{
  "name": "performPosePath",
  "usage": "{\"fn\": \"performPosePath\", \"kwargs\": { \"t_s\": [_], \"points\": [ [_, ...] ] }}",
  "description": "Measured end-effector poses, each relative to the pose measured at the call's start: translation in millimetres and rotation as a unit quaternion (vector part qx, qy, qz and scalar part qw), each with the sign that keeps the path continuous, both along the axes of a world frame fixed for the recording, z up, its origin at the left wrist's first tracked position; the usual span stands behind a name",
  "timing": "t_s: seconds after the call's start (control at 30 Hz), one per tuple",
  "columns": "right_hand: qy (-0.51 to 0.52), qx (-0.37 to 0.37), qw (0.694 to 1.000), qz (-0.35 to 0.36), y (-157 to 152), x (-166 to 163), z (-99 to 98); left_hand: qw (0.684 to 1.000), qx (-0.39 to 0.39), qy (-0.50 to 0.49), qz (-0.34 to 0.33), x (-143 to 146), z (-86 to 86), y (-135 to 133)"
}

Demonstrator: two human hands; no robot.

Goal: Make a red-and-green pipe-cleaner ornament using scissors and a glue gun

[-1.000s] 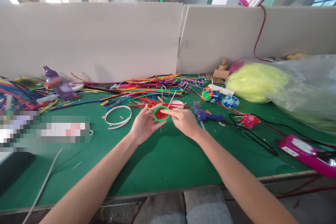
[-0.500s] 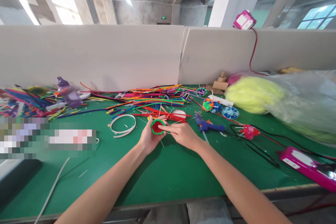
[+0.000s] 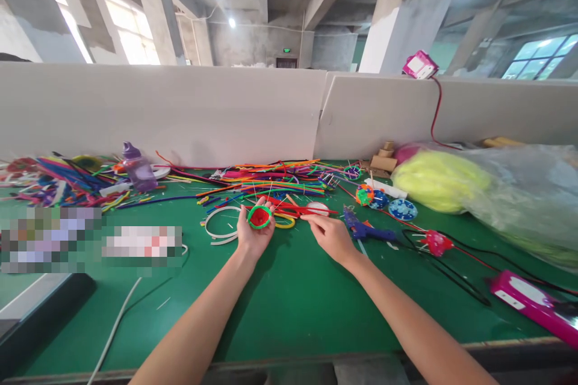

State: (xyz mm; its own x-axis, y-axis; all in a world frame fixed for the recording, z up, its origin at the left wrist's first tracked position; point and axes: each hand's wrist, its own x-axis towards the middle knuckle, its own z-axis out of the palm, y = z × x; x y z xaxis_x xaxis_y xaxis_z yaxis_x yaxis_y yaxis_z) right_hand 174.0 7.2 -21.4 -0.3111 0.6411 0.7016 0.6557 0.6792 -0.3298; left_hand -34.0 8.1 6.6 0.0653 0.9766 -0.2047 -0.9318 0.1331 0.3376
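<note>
Pipe-cleaner disc (image 3: 260, 216), red at the centre with a green rim and thin white sticks poking out of it, sits in the left hand (image 3: 253, 233), whose fingers curl up around its lower edge above the green table (image 3: 289, 301). It looks light and soft, likely to bend under a hard squeeze, and the sticks seem thin enough to snap, so the fuzzy rim would be the safest place to grip. The right hand (image 3: 332, 234) holds nothing that can be made out; its fingers are loosely extended, tips touching or just beside a red pipe cleaner (image 3: 300, 212) at the near edge of the multicoloured pile (image 3: 271, 183). A blue glue gun (image 3: 365, 230) lies just right of that hand. Far right, a clear plastic bag (image 3: 519, 192) holds yellow fluffy material (image 3: 440, 180); a purple bottle (image 3: 138, 169) stands far left, contents unclear
</note>
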Motion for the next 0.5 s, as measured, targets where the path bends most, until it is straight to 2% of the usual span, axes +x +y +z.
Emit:
{"fn": "performPosePath", "kwargs": {
  "t_s": [0.13, 0.23, 0.4, 0.5],
  "points": [
    [-0.103, -0.051, 0.993, -0.002, -3, -23, 11.4, 0.999, 0.001, -0.031, 0.018, -5, -2.3, 1],
    [-0.215, -0.099, 0.972, 0.002, 0, -48, 20.2, 0.998, 0.003, -0.050, 0.028, -9, -2.9, 2],
    [-0.238, -0.114, 0.965, 0.013, 14, -87, 16.1, 0.998, -0.006, -0.063, 0.023, -10, -2.7, 1],
    [-0.204, -0.126, 0.971, 0.015, 29, -95, 19.5, 0.997, -0.004, -0.070, 0.013, -10, -1.5, 0]
  ]
}}
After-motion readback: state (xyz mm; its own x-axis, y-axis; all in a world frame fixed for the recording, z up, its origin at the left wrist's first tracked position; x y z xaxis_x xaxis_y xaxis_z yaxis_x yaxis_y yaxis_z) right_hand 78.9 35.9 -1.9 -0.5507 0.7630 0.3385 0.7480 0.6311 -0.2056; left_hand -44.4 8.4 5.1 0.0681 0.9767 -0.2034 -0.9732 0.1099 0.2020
